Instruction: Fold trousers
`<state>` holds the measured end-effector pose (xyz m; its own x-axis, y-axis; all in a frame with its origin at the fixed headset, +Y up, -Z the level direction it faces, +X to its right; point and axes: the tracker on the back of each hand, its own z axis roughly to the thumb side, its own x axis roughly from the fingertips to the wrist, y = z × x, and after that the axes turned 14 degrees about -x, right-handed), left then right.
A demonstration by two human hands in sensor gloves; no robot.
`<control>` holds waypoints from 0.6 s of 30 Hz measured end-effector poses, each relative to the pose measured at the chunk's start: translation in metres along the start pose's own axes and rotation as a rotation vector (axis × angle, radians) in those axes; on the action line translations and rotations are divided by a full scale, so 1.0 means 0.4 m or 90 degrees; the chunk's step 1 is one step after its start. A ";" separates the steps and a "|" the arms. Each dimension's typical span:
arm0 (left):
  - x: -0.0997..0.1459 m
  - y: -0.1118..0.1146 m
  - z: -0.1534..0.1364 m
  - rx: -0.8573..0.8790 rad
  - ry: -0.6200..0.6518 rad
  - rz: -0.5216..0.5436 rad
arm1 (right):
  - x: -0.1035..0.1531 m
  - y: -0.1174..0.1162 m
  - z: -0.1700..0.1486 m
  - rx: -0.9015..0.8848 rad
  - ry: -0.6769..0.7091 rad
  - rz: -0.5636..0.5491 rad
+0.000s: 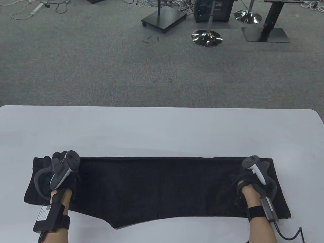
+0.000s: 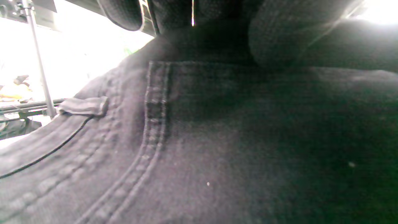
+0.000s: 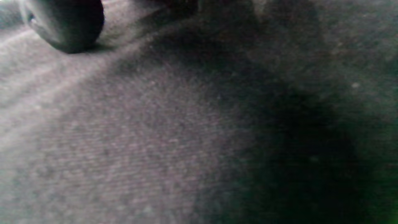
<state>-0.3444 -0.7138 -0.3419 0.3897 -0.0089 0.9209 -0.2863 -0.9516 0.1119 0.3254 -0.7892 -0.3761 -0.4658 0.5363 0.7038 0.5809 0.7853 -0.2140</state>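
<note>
Black trousers (image 1: 157,187) lie flat across the near part of the white table (image 1: 162,131), folded lengthwise, with the waist end at the left. My left hand (image 1: 54,162) rests on the waist end. The left wrist view shows a pocket seam of the trousers (image 2: 155,124), a belt loop (image 2: 84,105) and my gloved fingers (image 2: 279,37) lying on the cloth. My right hand (image 1: 243,177) rests on the right end. In the right wrist view one fingertip (image 3: 67,21) touches the fabric (image 3: 140,140). Neither hand visibly pinches any cloth.
The table's far edge (image 1: 162,107) runs across the middle of the table view, with grey carpet beyond. Stands, chrome stool bases (image 1: 207,38) and cables lie far back on the floor. A black cable (image 1: 293,234) hangs by my right wrist.
</note>
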 end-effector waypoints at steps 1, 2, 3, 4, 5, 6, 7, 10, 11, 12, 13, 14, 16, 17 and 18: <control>0.002 0.005 0.004 0.000 0.009 -0.012 | -0.001 0.000 -0.001 -0.003 0.000 0.000; 0.007 0.010 0.011 0.000 0.015 -0.015 | -0.001 0.000 -0.003 -0.004 -0.001 0.000; 0.012 0.014 0.022 0.007 0.023 -0.020 | 0.000 0.000 -0.004 -0.001 -0.002 -0.003; 0.016 0.017 0.028 0.014 0.032 -0.027 | 0.000 0.001 -0.004 -0.002 0.001 -0.007; 0.023 0.021 0.042 0.030 0.045 -0.034 | 0.000 0.000 -0.006 -0.002 0.001 -0.018; 0.027 0.023 0.050 0.039 0.055 -0.037 | 0.000 0.002 -0.009 0.002 -0.003 -0.027; 0.034 0.026 0.064 0.056 0.073 -0.046 | 0.001 0.004 -0.014 0.001 -0.008 -0.038; 0.053 0.027 0.105 0.097 0.111 -0.057 | 0.007 0.021 -0.038 -0.023 -0.025 -0.061; 0.060 0.025 0.122 0.108 0.124 -0.060 | 0.011 0.031 -0.046 -0.029 -0.033 -0.069; 0.065 0.022 0.133 0.114 0.131 -0.064 | 0.015 0.040 -0.051 -0.035 -0.036 -0.072; 0.072 0.016 0.150 0.118 0.146 -0.066 | 0.020 0.052 -0.057 -0.041 -0.039 -0.073; 0.079 0.010 0.163 0.122 0.156 -0.063 | 0.024 0.062 -0.062 -0.046 -0.043 -0.076; 0.094 -0.003 0.189 0.125 0.179 -0.059 | 0.029 0.083 -0.076 -0.062 -0.059 -0.087; 0.105 -0.010 0.204 0.131 0.192 -0.056 | 0.030 0.092 -0.084 -0.072 -0.068 -0.089; 0.113 -0.017 0.217 0.134 0.206 -0.056 | 0.029 0.099 -0.093 -0.082 -0.079 -0.092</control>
<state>-0.2488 -0.7345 -0.3333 0.0984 0.1409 0.9851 -0.0654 -0.9869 0.1476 0.3679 -0.7632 -0.3510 -0.6244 0.4619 0.6299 0.5792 0.8148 -0.0234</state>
